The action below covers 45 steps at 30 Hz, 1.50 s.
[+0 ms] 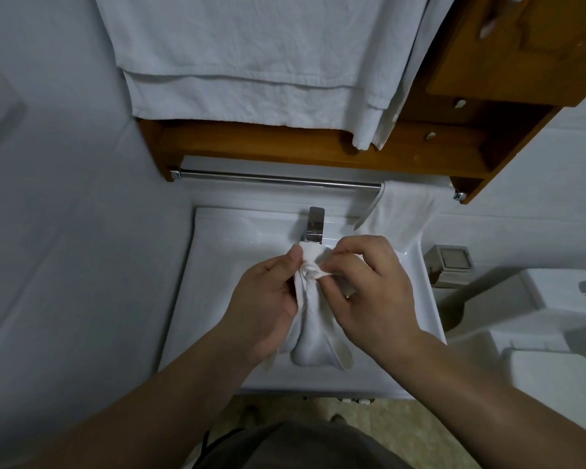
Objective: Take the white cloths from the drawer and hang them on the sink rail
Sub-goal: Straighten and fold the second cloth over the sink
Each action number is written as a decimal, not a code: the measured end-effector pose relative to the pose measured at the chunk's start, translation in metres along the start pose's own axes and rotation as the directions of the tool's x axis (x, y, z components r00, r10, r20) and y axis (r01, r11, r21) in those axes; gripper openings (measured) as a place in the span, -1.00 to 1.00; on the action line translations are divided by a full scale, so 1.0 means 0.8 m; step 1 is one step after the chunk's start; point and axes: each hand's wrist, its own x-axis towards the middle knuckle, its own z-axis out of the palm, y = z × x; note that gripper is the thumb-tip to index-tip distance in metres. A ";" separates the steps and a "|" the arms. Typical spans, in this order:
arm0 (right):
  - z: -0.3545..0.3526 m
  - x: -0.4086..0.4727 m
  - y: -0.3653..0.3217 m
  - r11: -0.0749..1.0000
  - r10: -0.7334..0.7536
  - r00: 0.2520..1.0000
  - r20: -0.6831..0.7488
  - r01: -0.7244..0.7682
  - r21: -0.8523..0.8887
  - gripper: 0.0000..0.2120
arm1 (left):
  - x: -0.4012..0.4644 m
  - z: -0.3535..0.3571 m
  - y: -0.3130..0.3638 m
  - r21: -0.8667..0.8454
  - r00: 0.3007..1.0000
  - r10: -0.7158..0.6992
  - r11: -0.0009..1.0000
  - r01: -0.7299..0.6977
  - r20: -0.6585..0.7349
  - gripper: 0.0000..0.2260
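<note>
1. Head view: left hand (268, 299) and right hand (372, 286) both pinch a bunched white cotton cloth (313, 319) over the white ceramic sink (217, 265).
2. Unopened (still bunched), it could slide off the chrome rail (274, 179).

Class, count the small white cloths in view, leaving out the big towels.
2: one cloth hangs at the rail's right end; another cloth is in both hands above the sink.
</note>
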 end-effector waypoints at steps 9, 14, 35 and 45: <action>-0.002 0.003 0.007 0.996 0.013 0.983 0.184 -0.029 0.085 -0.97 | 0.004 0.003 -0.003 0.055 0.993 -0.016 0.998 0.023 -0.113 -0.74; -0.018 0.035 0.008 0.768 0.405 0.744 0.531 -0.593 0.244 -0.81 | -0.004 -0.015 -0.004 0.694 0.956 0.282 0.704 -0.149 -0.081 -0.88; -0.020 0.063 0.013 0.687 0.505 0.595 0.625 -0.716 0.127 -0.89 | 0.000 -0.012 0.015 0.908 0.903 0.411 0.321 -0.269 0.122 -0.92; -0.014 0.058 0.037 0.505 0.359 0.460 0.812 -0.827 0.245 -0.73 | 0.003 -0.016 0.015 0.808 0.950 0.305 0.542 -0.231 0.067 -0.77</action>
